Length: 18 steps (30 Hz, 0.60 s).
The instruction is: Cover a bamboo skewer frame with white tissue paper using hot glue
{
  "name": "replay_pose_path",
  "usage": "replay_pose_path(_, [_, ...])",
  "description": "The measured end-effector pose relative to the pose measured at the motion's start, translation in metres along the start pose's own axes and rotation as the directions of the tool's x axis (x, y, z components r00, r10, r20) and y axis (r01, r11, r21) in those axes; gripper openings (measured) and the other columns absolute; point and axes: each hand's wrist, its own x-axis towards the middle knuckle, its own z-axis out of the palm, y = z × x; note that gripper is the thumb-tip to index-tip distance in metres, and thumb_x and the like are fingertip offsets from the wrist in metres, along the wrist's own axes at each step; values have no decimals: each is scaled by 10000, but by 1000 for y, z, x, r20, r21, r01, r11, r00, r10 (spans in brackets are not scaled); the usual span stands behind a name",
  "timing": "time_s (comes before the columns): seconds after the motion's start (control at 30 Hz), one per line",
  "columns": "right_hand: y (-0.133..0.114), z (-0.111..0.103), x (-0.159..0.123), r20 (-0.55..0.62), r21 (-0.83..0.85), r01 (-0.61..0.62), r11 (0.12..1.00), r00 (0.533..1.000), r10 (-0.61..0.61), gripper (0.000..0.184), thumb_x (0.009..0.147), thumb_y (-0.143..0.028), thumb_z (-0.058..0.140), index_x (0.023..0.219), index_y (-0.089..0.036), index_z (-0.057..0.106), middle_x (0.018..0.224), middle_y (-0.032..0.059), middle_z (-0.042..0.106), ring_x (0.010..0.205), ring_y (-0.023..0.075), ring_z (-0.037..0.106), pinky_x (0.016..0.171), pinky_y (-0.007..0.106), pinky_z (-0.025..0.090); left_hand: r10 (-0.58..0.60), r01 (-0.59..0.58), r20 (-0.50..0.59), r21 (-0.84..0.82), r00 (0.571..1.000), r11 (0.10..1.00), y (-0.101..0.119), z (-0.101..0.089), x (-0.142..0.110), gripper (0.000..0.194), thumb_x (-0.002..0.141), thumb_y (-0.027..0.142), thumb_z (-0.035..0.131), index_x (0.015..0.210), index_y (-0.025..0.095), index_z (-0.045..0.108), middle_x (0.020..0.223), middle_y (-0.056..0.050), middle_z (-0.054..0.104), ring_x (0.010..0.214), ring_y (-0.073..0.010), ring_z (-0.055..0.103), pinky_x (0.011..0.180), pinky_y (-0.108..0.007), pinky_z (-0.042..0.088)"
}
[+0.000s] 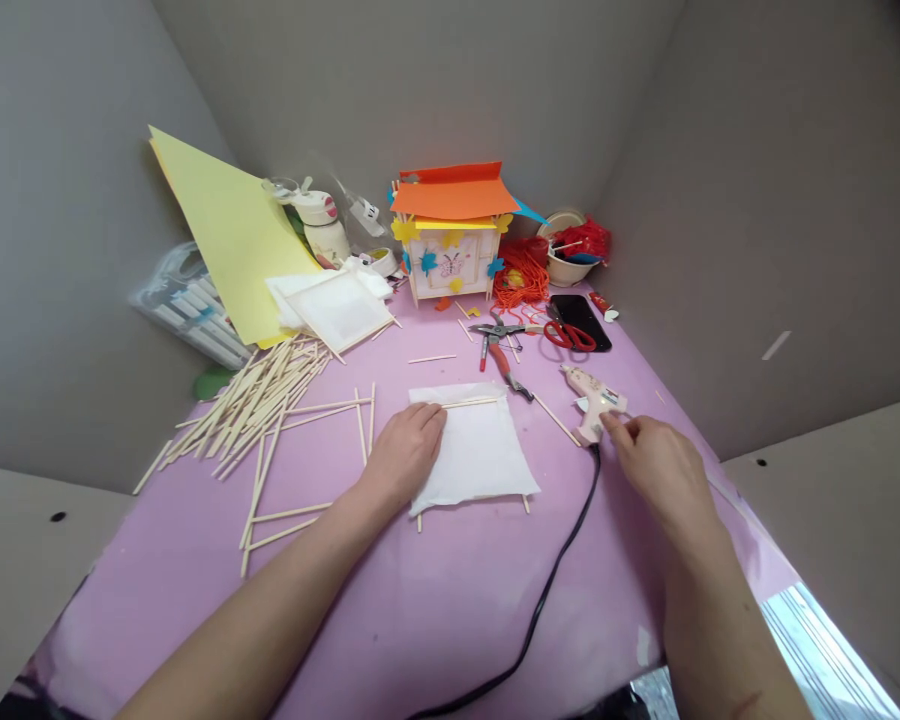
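Note:
In the head view, my left hand (407, 450) rests at the left edge of a white sheet (472, 455), fingers together and pressing down on it. A thin wooden stick (471, 403) lies across the sheet's top, its left end at my fingertips. Stick ends poke out below the sheet. To the right, my right hand (656, 460) has thumb and fingers closed at the back of a pale pink hot glue gun (592, 400), which sits on the table with its nozzle pointing away. Its black cord (547, 590) runs toward me.
Loose wooden sticks (259, 400) and joined stick frames (251, 500) lie left. Behind stands a small decorated house (454, 260) with an orange roof. Pliers (499, 328), red-handled cutters (506, 370), scissors (570, 335) and a phone (589, 322) are at right back. Yellow card (221, 240) leans left.

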Motion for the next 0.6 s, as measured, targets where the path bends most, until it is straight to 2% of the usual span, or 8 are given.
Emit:
replay_pose_path(0.1, [-3, 7, 5, 113, -10, -59, 998, 992, 59, 627, 891, -644, 304, 824, -165, 703, 826, 185, 702, 833, 328, 648, 661, 376, 410, -4, 4, 0, 0, 1000, 1000, 1, -1, 0, 263, 936, 155, 463, 1144, 105, 615, 1182, -114, 653, 1102, -254, 572, 962, -401, 478])
replay_pose_path(0.23, [-12, 14, 20, 82, 46, -182, 982, 981, 178, 696, 809, -718, 383, 887, -122, 734, 976, 258, 696, 952, 392, 641, 726, 427, 448, -2, 2, -3, -3, 1000, 1000, 2, 0, 1, 247, 933, 158, 467, 1116, 111, 625, 1175, -115, 652, 1098, -253, 569, 962, -404, 472])
replay_pose_path(0.43, [-19, 16, 28, 23, 245, -281, 928, 959, 284, 527, 680, -538, 622, 916, -77, 723, 1052, 302, 667, 1040, 431, 607, 796, 472, 460, -14, 13, -7, -25, 1000, 1000, 2, 0, 0, 239, 922, 150, 467, 1091, 119, 633, 1146, -120, 657, 1083, -245, 570, 950, -401, 473])
replay_pose_path(0.5, [-19, 15, 27, 32, 318, -296, 901, 953, 302, 438, 648, -479, 652, 836, -89, 720, 1009, 290, 677, 1042, 437, 601, 791, 472, 464, -12, 12, -6, -16, 1000, 1000, 2, 0, 0, 241, 923, 153, 463, 1090, 116, 634, 1153, -120, 656, 1084, -247, 571, 949, -400, 473])
replay_pose_path(0.6, [-19, 13, 23, 90, 475, -311, 823, 948, 306, 315, 637, -449, 658, 671, -137, 676, 836, 233, 695, 979, 416, 620, 712, 441, 492, -2, 2, -12, -7, 1000, 1000, 1, 1, -1, 246, 926, 155, 453, 1088, 125, 637, 1159, -119, 656, 1099, -247, 567, 948, -406, 472])
